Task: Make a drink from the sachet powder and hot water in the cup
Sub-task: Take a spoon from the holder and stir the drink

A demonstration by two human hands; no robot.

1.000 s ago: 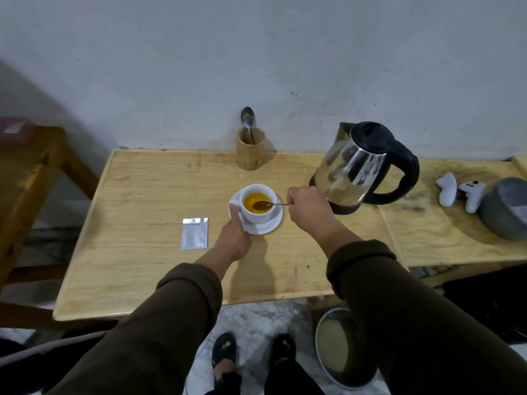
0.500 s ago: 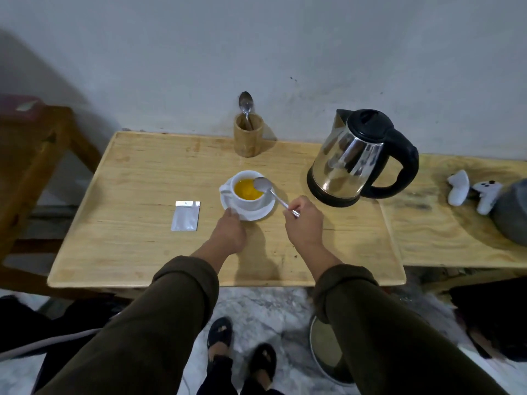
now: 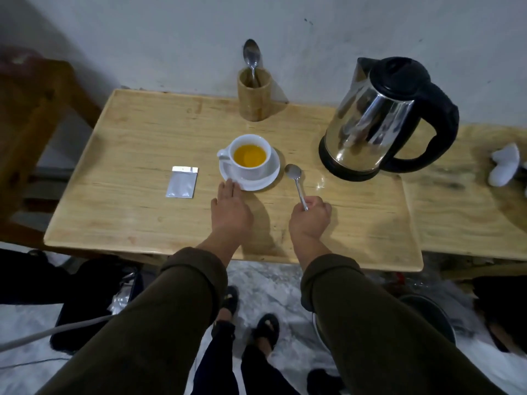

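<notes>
Right hand (image 3: 310, 216) grips spoon (image 3: 296, 182) beside saucer (image 3: 251, 182).

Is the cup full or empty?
Partly full. The white cup on its saucer holds orange-yellow drink, its surface below the rim.

2 long, dark olive-brown fabric sleeves (image 3: 159, 317) cover both forearms, each ending in a thick rolled cuff just short of the wrist. The bare left hand (image 3: 231, 210) and bare right hand (image 3: 309, 220) show no rings, watch or gloves. Lower down are dark trousers (image 3: 216, 363) and 2 black open-toed sandals (image 3: 266, 329) on the feet.
</notes>
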